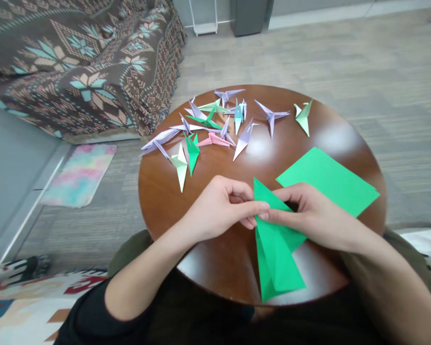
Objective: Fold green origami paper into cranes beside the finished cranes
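A partly folded sheet of green origami paper [277, 261] is held between both hands above the near part of the round table. My left hand [233, 203] pinches its left edge, thumb on top and the other fingers curled beneath. From the right, my right hand [305, 213] grips the same paper, its thumb tip close to the left thumb. The paper has creases and flaps, with one point rising past the hands and a wider part hanging toward me. Just behind my right hand lies flat green paper [326, 177], apparently a small stack.
Several folded paper cranes in purple, green and pink [213, 139] cluster at the table's far left. A pale green crane [303, 119] lies apart at the far right. The brown table [215, 258] has a rounded edge. Beyond stands a patterned, cloth-covered sofa [93, 72].
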`<act>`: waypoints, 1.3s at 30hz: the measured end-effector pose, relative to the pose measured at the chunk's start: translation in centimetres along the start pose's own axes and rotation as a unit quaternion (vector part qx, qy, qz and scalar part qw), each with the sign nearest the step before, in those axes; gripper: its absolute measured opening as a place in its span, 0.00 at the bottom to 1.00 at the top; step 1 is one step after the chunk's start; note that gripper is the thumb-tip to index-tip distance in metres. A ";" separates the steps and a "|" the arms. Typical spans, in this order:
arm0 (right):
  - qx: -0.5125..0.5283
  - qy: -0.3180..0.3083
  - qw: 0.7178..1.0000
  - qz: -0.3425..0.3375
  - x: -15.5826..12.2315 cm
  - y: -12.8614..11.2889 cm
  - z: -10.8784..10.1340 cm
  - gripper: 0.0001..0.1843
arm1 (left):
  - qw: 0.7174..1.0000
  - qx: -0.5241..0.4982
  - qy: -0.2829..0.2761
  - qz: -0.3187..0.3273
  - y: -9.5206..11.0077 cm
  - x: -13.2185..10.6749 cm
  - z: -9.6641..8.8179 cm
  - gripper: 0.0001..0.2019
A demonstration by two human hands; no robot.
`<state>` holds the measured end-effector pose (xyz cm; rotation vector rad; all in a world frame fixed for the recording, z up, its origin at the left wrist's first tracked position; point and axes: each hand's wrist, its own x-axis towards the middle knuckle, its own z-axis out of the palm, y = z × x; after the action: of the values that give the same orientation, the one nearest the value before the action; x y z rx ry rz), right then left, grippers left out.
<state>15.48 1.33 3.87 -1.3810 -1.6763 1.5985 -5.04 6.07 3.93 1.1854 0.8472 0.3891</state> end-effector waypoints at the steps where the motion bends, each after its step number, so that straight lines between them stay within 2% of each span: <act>1: 0.000 0.006 1.000 0.002 0.0 0.0 0.0 0.18 | 1.000 0.005 0.002 0.001 0.0 0.0 0.0 0.15; 6: 0.028 0.000 1.000 0.011 0.0 0.1 -0.2 0.18 | 1.000 0.005 0.007 0.014 -0.2 0.3 -0.3 0.16; 14: 0.004 -0.014 1.000 0.019 0.0 0.4 -0.3 0.19 | 1.000 0.013 -0.009 0.013 -0.1 0.2 -0.3 0.15; 26: 0.004 -0.023 1.000 0.017 0.0 0.4 -0.3 0.20 | 1.000 0.017 -0.004 0.026 -0.3 0.2 -0.1 0.15; 32: 0.008 -0.053 0.998 0.018 0.0 0.1 -0.1 0.17 | 0.996 -0.007 0.063 0.064 -0.3 0.4 -0.1 0.16; 36: 0.020 -0.061 0.998 0.028 -0.1 0.2 0.0 0.19 | 0.994 -0.012 0.080 0.076 -0.2 0.4 -0.3 0.14; 39: 0.029 -0.077 0.996 0.044 -0.1 0.4 0.0 0.20 | 0.988 -0.016 0.106 0.113 -0.2 0.5 -0.8 0.12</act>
<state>15.66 1.13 3.49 -1.3499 -1.6616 1.8288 -5.35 6.82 3.43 1.2284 0.8870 0.7215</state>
